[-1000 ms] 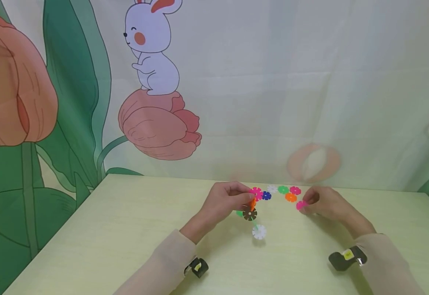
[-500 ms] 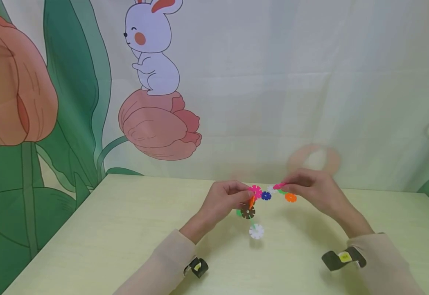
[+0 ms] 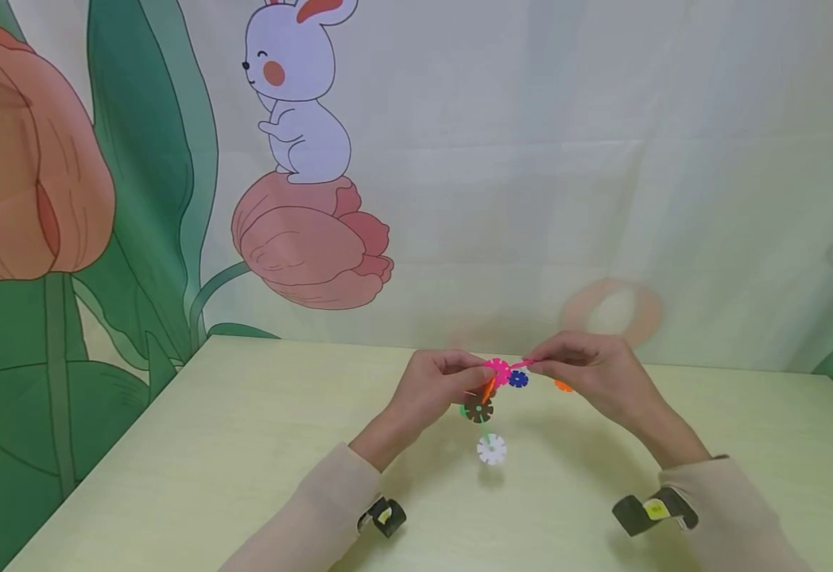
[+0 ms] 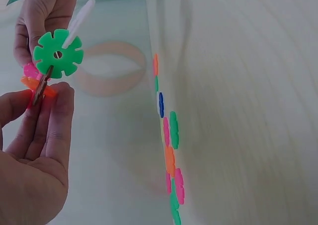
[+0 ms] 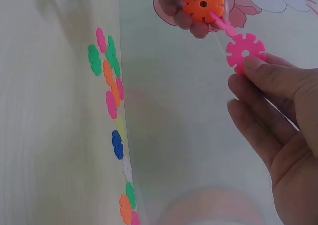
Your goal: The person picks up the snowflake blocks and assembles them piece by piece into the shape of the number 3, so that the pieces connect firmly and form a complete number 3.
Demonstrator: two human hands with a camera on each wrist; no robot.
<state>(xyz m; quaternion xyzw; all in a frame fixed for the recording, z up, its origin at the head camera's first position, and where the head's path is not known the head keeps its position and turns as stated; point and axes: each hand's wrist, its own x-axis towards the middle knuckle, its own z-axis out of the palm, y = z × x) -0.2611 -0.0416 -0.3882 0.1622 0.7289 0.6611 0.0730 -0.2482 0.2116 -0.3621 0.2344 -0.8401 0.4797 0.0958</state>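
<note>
My left hand point(image 3: 441, 385) pinches a chain of slotted plastic snowflake discs above the table. In the head view a pink disc point(image 3: 498, 372) tops it, with an orange disc point(image 3: 488, 390), a brown disc point(image 3: 478, 409) and a white disc point(image 3: 491, 450) hanging below. The left wrist view shows the chain's green disc point(image 4: 58, 54) face-on. Thumb and fingers of my right hand point(image 5: 293, 101) pinch a loose-edged pink disc point(image 5: 247, 47). Its rim meets the chain's pink disc point(image 5: 224, 25), seen edge-on; whether their slots interlock I cannot tell.
Several loose discs lie along the far table edge by the backdrop, among them a blue disc point(image 3: 518, 380) and an orange disc point(image 3: 565, 386). The printed curtain point(image 3: 474, 199) rises behind the pale table point(image 3: 245, 445).
My right hand has carried its pink disc leftward and up from the table's right part to the chain. The left hand stays put, while the chain's lower end has swung slightly left.
</note>
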